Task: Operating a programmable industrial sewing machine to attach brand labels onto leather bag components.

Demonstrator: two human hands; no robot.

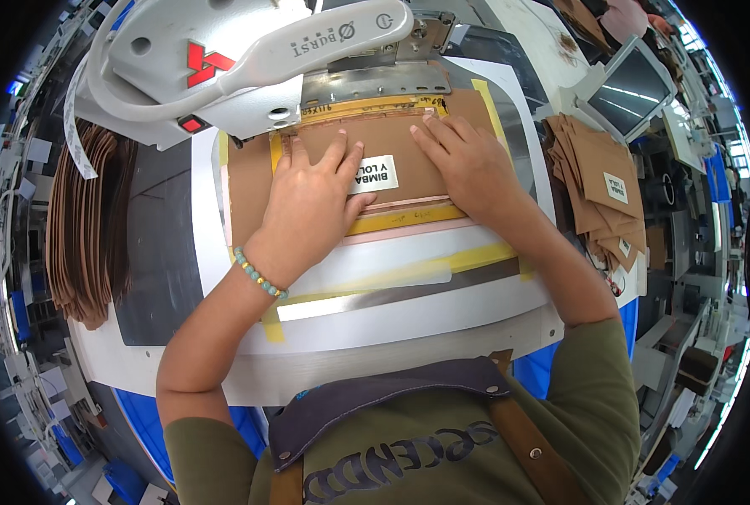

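Note:
A brown flat panel [392,135] with a white printed label [377,174] lies under the head of a white sewing machine [173,59]. Yellow-taped guide strips [409,219] run along its near and far edges. My left hand [312,198], with a beaded bracelet at its wrist, rests on the panel's left part, fingers spread and pointing away from me. On the right part lies my right hand [468,164], flat, its fingertips near the far strip. Neither hand grips anything. The machine head hides the panel's far left corner.
Brown panels stand in a tight row [89,227] at the left. A stack of labelled brown pieces [598,177] lies at the right, near a small screen [627,88]. White sheet [375,328] with yellow tape covers the near worktop. Another person's pink top [623,18] shows at far right.

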